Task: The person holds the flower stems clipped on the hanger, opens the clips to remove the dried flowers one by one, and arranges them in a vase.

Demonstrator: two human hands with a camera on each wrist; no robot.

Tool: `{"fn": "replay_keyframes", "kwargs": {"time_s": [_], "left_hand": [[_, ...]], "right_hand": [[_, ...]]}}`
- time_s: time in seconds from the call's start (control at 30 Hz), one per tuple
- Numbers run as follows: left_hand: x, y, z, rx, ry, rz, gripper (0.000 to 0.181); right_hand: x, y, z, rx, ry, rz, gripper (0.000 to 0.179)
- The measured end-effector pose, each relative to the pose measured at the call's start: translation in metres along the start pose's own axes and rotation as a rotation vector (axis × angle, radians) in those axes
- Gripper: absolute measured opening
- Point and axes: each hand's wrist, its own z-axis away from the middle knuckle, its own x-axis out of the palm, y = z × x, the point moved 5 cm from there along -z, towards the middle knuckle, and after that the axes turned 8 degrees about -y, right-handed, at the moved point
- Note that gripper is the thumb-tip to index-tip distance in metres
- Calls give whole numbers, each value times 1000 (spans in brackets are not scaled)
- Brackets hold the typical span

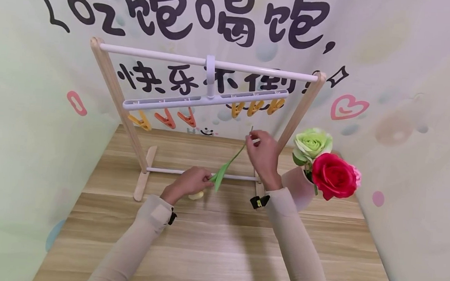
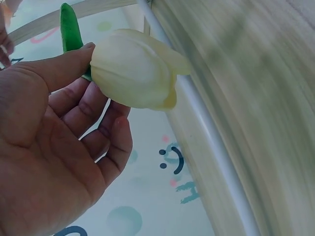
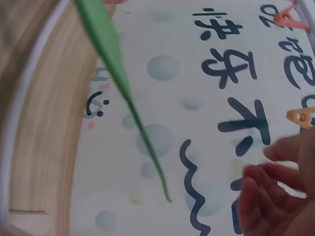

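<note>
My left hand (image 1: 190,182) pinches a pale yellow tulip (image 2: 133,71) just below its bloom, between thumb and fingers. The green stem with its leaf (image 1: 219,176) slants up and right from that grip. Close to the stem's thin end is my right hand (image 1: 263,158), fingers loosely bent. The right wrist view shows a gap between these fingers and the stem (image 3: 147,137). Above both hands hangs a pale lavender hanger (image 1: 173,100) with clips: a yellow clip (image 1: 141,120) and two orange-red clips (image 1: 166,119) on the left, several yellow-orange clips (image 1: 255,108) on the right.
A wooden rack with a white top rod (image 1: 153,55) and a white lower rod (image 1: 169,171) stands on the wooden table (image 1: 210,251). At the right, a pale vase (image 1: 297,185) holds a green rose (image 1: 313,143) and a red rose (image 1: 335,177). A printed backdrop rises behind.
</note>
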Motion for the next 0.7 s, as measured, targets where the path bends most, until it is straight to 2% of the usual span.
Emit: {"fn": "replay_keyframes", "kwargs": {"time_s": [0.2,0.3,0.4,0.57,0.7], "left_hand": [[-7,1,3,16,-17,-19,16],[-9,3,5,26,-24,-21,17],[-11,4,7,31,-34,-24,18],[-12,5,11,23,-68,-14,20],[-15,7,15,32,-95,-11,24]], "right_hand": [[42,-6,24,-210,-519,228,29],[56,-7,36,-300,-650,303,32],[64,-7,44,-362,-659,345,30],[68,-8,49,-456,-568,397,25],[72,-9,53,-514,-539,409,18]]}}
